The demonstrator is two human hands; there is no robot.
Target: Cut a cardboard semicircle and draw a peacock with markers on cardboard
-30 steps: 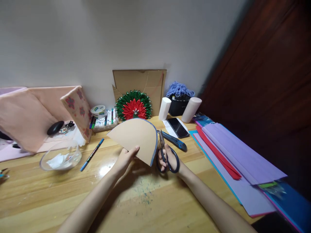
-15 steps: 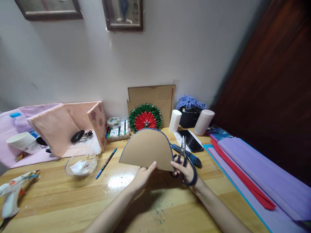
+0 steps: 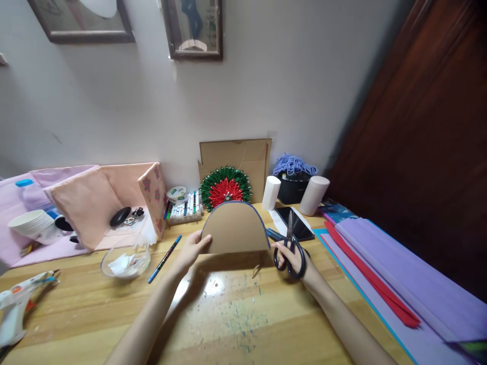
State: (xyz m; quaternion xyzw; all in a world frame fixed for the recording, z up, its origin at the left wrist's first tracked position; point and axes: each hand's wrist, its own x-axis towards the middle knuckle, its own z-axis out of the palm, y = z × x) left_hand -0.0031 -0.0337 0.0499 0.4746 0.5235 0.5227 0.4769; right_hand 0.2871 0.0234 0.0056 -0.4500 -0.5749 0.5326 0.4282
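My left hand [image 3: 192, 249] pinches the lower left corner of a brown cardboard half-circle [image 3: 236, 230] edged with a blue line, holding it upright over the wooden table [image 3: 228, 314]. My right hand [image 3: 291, 258] grips black-handled scissors [image 3: 290, 246] at the half-circle's right corner, blades pointing up and shut. A small cardboard scrap [image 3: 255, 271] lies on the table just under the cut edge.
Behind stand a green and red rosette [image 3: 225, 186], a cardboard sheet [image 3: 238, 154], two white rolls [image 3: 314, 195], a phone [image 3: 294, 218] and a cutter [image 3: 276, 234]. Purple and red paper sheets [image 3: 395, 274] lie right. A glass bowl [image 3: 125, 261], blue pen [image 3: 164, 258] and glue gun [image 3: 19, 301] lie left.
The view has tilted up to show the wall frames. The half-circle has turned from slanted to flat edge down, my left hand slid to its left corner, and a scrap has dropped onto the table.
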